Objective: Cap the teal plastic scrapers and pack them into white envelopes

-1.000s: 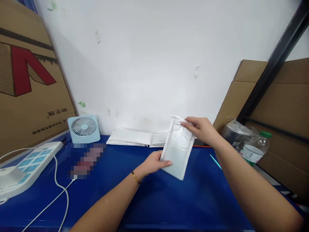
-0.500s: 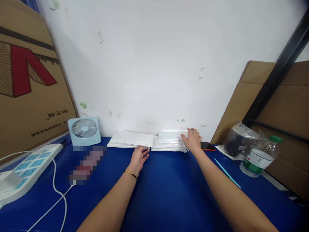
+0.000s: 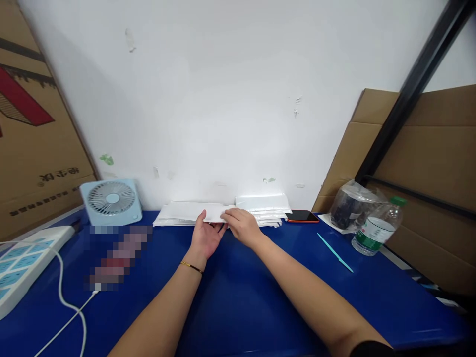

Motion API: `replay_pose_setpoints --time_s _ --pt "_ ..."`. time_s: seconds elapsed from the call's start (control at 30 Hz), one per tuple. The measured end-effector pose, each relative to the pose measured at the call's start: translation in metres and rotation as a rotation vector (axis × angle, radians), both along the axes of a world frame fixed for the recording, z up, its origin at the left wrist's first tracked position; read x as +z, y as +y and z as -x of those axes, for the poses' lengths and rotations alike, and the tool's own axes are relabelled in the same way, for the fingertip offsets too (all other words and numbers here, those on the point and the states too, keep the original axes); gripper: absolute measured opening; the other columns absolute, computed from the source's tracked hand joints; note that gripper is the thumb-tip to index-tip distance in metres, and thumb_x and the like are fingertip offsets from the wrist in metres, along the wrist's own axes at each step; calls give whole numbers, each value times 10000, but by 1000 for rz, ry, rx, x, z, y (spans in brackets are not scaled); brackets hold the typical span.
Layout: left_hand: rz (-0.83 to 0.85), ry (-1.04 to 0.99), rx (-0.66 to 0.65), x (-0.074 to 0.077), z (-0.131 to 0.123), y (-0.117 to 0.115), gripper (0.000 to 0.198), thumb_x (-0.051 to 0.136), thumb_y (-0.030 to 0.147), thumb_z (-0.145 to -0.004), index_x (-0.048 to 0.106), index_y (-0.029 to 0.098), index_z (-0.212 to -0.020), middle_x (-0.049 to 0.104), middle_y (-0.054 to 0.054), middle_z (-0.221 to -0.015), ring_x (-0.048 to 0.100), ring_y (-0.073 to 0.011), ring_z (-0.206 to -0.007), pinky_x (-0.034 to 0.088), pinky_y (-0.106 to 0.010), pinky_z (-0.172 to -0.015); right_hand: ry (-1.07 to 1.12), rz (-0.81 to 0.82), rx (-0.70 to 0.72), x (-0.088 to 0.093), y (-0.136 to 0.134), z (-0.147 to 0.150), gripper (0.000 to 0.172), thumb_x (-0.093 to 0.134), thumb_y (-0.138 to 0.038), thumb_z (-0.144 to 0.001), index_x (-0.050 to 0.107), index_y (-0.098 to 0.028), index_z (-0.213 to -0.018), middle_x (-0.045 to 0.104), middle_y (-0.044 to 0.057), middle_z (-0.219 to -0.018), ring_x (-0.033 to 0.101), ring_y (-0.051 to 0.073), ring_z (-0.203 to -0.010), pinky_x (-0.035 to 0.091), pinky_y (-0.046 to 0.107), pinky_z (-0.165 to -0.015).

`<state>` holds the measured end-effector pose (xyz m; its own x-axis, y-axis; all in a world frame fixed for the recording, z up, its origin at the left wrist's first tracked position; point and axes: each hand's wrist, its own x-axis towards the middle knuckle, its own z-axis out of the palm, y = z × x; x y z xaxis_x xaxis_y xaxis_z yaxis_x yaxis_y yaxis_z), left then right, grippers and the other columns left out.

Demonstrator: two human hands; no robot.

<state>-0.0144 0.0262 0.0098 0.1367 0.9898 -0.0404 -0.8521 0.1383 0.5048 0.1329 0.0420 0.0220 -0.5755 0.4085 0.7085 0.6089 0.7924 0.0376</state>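
Two side-by-side piles of flat white packets, which look like padded envelopes, lie against the wall: the left pile (image 3: 173,214) and the right pile (image 3: 264,202). One white envelope (image 3: 212,212) is between my hands, at the piles' inner ends. My left hand (image 3: 207,239) is palm up, its thumb at the envelope's front and its fingers under the edge. From above, my right hand (image 3: 243,225) pinches the envelope's right end, fingers bent and close to the left fingertips. The envelope's underside is hidden.
On the blue table (image 3: 238,297), a light blue fan (image 3: 111,201), a power strip (image 3: 28,265) and a white cable (image 3: 61,282) are left. Rightward lie a phone (image 3: 303,216), a turquoise stick (image 3: 334,253), a bagged cup (image 3: 351,206) and a bottle (image 3: 377,230). Cardboard (image 3: 48,139) stands left.
My right hand has moved left from the right pile's far end to the envelope between the hands. My left hand has turned palm up at the envelope. The view has shifted rightward.
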Motion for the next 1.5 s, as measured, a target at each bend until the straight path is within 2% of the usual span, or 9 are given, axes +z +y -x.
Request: replay_pose_setpoints --time_s 0.13,0.23,0.4,0.47,0.57,0.73,0.97,1.23,1.5 --pt "-26 -23 -18 6 -13 -11 425 511 475 -763 601 126 -989 649 -120 -984 614 -248 -932 520 -352 -796 10 143 244 6 -46 -41 355 389 -189 -901 545 -268 -1210 609 44 -1165 537 169 -1106 447 333 -932" --pt "22 46 180 9 -18 -14 342 532 400 -758 592 171 -1005 663 -71 -920 618 -230 -934 522 -340 -815 12 320 297 6 -64 -66 368 413 -173 -878 571 -303 -1185 604 11 -1191 503 183 -1167 412 374 -991" --pt "-150 196 412 26 -43 -20 313 520 304 -802 530 276 -1114 632 13 -1056 569 -176 -1056 487 -294 -900 993 684 65 -13 -58 -67 364 451 -372 -846 552 -258 -1176 601 53 -1185 537 228 -1120 464 428 -914" --pt "-215 240 476 30 -61 -24 345 532 285 -806 511 274 -1150 595 11 -1144 532 -175 -1112 458 -293 -941 1326 1007 151 -21 -52 -59 452 334 -494 -860 540 -221 -1156 606 87 -1168 588 249 -1041 521 435 -793" --pt "-310 324 547 30 -86 -32 425 608 244 -771 497 268 -1181 557 3 -1211 507 -170 -1143 409 -278 -991 1609 1314 320 -29 -44 -51 498 269 -540 -855 558 -191 -1062 635 105 -1107 611 264 -991 534 434 -711" --pt "-390 409 468 31 -105 -39 431 652 254 -745 509 249 -1151 610 -22 -1114 578 -174 -1035 447 -296 -940 1867 1357 168 -40 -34 -57 260 381 -356 -837 559 -198 -942 690 53 -860 654 216 -835 531 357 -640" --pt "-380 461 503 34 -107 -39 380 634 284 -753 523 231 -1113 633 -31 -1053 583 -171 -1022 458 -285 -921 1452 1098 -295 -58 -20 -74 284 544 -453 -735 574 -172 -700 563 -8 -500 516 152 -435 361 232 -384" --pt "-254 490 638 5 -102 -31 441 638 279 -757 463 268 -1162 607 -17 -1124 559 -159 -1074 448 -283 -938 709 588 -747 -61 -11 -128 508 314 -500 -867 590 -183 -583 634 31 -604 572 168 -625 369 236 -587" --pt "-407 513 669 24 -87 -37 367 652 294 -744 518 230 -1079 600 -31 -1087 561 -161 -1045 424 -291 -949 388 540 -862 -62 -16 -120 441 331 -418 -903 619 -176 -674 642 71 -735 556 183 -731 335 255 -633"
